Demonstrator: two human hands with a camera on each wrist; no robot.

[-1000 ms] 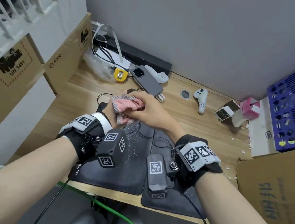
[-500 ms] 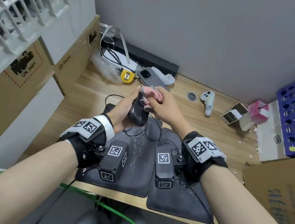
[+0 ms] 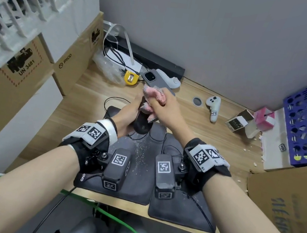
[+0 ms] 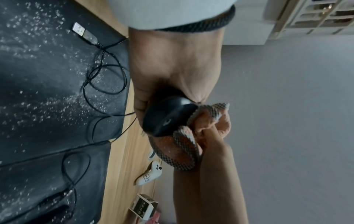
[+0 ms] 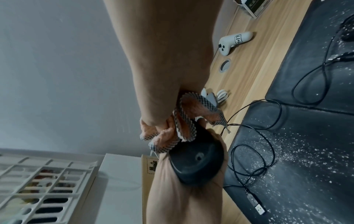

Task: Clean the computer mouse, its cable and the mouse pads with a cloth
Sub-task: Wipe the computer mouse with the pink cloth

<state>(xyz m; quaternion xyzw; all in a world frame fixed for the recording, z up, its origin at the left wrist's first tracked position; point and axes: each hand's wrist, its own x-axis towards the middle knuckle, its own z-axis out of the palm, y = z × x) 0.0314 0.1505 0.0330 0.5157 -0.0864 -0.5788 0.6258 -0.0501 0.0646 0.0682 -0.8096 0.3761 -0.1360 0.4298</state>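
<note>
Left hand (image 3: 129, 113) was wrapped around the black mouse (image 3: 142, 125), held raised above the far end of the left mouse pad (image 3: 140, 173). Right hand (image 3: 166, 111) clenched a bunched pink cloth (image 3: 154, 96), pressed against the mouse's far end. Cable (image 4: 99, 78) lay looped across both pads, USB plug (image 4: 84, 32) resting on the left one. White specks dusted the left pad; right mouse pad (image 3: 176, 212) lay just beside it. White controller (image 3: 213, 108) sat beyond the pads.

bare wood lies open along the desk (image 3: 94, 112) left edge. cable (image 3: 157, 136) loops cross the 2 mouse pads (image 3: 140, 173); phone (image 3: 157, 82) and controller (image 3: 213, 107) crowd the back edge.
</note>
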